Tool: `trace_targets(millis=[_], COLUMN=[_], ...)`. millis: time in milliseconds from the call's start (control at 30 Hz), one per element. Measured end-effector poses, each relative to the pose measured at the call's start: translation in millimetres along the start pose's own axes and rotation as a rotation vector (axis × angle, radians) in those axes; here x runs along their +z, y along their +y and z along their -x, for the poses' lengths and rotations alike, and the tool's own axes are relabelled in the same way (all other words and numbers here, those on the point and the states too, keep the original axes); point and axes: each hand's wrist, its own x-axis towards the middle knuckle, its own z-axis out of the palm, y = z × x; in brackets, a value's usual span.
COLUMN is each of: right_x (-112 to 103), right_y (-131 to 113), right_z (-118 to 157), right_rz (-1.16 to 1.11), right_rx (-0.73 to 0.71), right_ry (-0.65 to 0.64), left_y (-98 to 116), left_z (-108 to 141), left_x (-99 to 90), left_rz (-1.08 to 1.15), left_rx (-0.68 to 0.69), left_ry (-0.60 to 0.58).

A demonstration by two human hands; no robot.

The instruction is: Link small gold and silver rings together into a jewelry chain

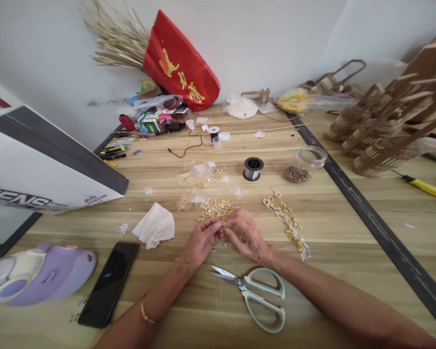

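Note:
My left hand [204, 238] and my right hand [249, 236] meet over the table, each closed in a pinch. What lies between the fingertips is too small to make out. Just beyond them spreads a pile of gold and silver beads [215, 208]. Partly hidden below the fingers is a silver chain [221, 246]. Scissors [244, 286] with pale green handles lie slightly open in front of the hands. To the right rests a bundle of gold and silver chains [289, 220]. Small clear bags [199, 198] with tiny findings surround the pile.
A spool of thin wire [253, 168] stands behind the beads, beside a glass jar [301, 169] tipped on its side. At left are a white cloth [155, 227], a black phone [109, 283] and a big white box [43, 169]. Small wooden baskets [370, 135] crowd the right.

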Motion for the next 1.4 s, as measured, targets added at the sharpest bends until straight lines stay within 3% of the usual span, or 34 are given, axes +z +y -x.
trace_targets(millis=[1400], right_x=[0.0], right_y=[-0.3], right_z=[0.4], right_rz=[0.02], right_rx=[0.024], right_ry=[-0.033], left_y=[0.9], left_z=[-0.3], left_x=[0.9], left_rz=[-0.053], left_rx=[0.043], left_ry=[0.031])
